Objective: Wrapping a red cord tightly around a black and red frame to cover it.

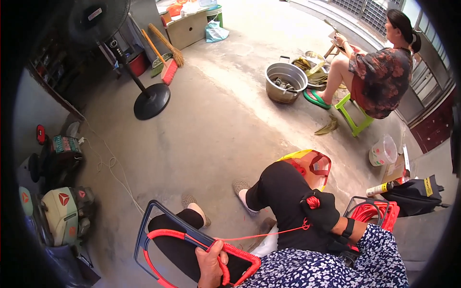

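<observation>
On black pedestal fan with round wire cage [114,45], see white rectangular hub label [95,14], reddish print too small to read. On soft black fabric bag [410,198], see yellow rectangular patch [428,187] with dark lettering, blurred. On cream boxy machine [62,218], see round red emblem [64,198] with pale mark. On dark boxy device [60,165], see pale print [66,144], too blurred to read.

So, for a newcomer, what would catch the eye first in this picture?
Probably the bright red cord, stretched at lower centre from the red-wrapped frame in the left hand toward the black-gloved right hand. Next, perhaps the person on a green stool at upper right, and the black fan at upper left.
</observation>
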`<state>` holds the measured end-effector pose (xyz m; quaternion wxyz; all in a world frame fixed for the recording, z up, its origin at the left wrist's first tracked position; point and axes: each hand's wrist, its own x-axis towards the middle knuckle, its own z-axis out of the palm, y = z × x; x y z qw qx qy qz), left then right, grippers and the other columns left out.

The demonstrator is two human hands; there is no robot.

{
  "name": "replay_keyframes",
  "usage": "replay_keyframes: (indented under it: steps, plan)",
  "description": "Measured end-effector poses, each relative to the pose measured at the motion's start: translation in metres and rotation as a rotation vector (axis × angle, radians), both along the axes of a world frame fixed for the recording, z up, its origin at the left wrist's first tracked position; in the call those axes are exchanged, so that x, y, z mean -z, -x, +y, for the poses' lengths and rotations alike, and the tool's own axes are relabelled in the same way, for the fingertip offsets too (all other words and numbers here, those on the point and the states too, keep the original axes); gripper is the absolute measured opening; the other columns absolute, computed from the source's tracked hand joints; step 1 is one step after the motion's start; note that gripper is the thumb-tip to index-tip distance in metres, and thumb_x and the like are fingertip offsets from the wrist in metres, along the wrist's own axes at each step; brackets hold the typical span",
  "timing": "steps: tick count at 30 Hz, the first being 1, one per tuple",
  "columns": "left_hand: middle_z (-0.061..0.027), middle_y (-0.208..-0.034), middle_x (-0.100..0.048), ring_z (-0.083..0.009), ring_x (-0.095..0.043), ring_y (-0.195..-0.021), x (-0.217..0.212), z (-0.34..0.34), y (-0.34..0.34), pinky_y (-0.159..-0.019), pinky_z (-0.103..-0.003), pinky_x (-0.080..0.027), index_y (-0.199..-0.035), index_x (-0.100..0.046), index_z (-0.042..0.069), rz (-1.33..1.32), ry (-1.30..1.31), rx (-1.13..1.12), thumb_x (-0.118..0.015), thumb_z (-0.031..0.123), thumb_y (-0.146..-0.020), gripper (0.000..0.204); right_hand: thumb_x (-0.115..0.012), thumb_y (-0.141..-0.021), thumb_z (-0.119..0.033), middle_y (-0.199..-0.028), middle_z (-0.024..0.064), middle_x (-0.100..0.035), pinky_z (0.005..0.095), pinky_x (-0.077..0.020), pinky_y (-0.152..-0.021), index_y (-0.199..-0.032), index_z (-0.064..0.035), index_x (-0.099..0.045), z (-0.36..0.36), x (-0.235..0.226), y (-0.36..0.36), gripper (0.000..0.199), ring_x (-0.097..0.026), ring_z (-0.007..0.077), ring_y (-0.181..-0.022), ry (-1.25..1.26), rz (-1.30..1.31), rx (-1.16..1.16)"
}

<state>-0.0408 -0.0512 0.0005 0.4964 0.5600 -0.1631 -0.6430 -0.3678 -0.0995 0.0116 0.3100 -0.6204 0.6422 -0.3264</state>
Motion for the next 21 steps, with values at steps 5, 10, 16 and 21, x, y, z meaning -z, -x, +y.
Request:
replay_keyframes:
  steps: [5,10,16,21]
  plan:
    - [-0.0084,-0.057,-0.056,-0.0137,-0.046,-0.036,-0.001,-0.002,0.005,-0.035,-0.026,-0.035,-0.089,-0.057,0.002,0.058,0.001,0.025,-0.062,0.012,-0.088,0.011,-0.073,-0.077,-0.008,-0.076,0.0113,-0.067,0.0306,-0.0520,-0.065,-0.088,-0.0048,-0.066,-0.005,0.008,0.001,0.013,-0.066,0.0198,-0.068,0.037,-0.094,-0.006]
    - [-0.0091,-0.056,-0.057,-0.0130,-0.046,-0.037,-0.008,-0.002,0.020,-0.036,-0.025,-0.035,-0.089,-0.058,0.000,0.058,-0.014,0.021,-0.061,0.013,-0.089,0.013,-0.072,-0.077,-0.005,-0.077,0.0111,-0.068,0.0302,-0.0523,-0.065,-0.087,-0.0045,-0.065,-0.007,0.011,0.009,0.013,-0.067,0.0197,-0.069,0.006,-0.106,0.019]
    - [-0.0061,-0.052,-0.054,-0.0114,-0.043,-0.037,-0.027,-0.009,0.036,-0.037,-0.024,-0.033,-0.082,-0.060,-0.001,-0.017,-0.073,0.102,-0.061,0.016,-0.090,0.019,-0.072,-0.075,-0.004,-0.076,0.0118,-0.068,0.0305,-0.0523,-0.063,-0.086,-0.0045,-0.066,-0.015,0.016,0.013,0.013,-0.068,0.0211,-0.068,0.056,-0.150,-0.021]
    - [-0.0022,-0.052,-0.052,-0.0084,-0.045,-0.039,-0.043,-0.015,0.052,-0.039,-0.022,-0.033,-0.081,-0.063,-0.002,-0.052,-0.200,0.150,-0.060,0.010,-0.091,0.016,-0.072,-0.075,-0.005,-0.074,0.0117,-0.068,0.0309,-0.0525,-0.062,-0.086,-0.0053,-0.066,-0.022,0.020,0.018,0.013,-0.069,0.0227,-0.067,0.029,-0.137,-0.084]
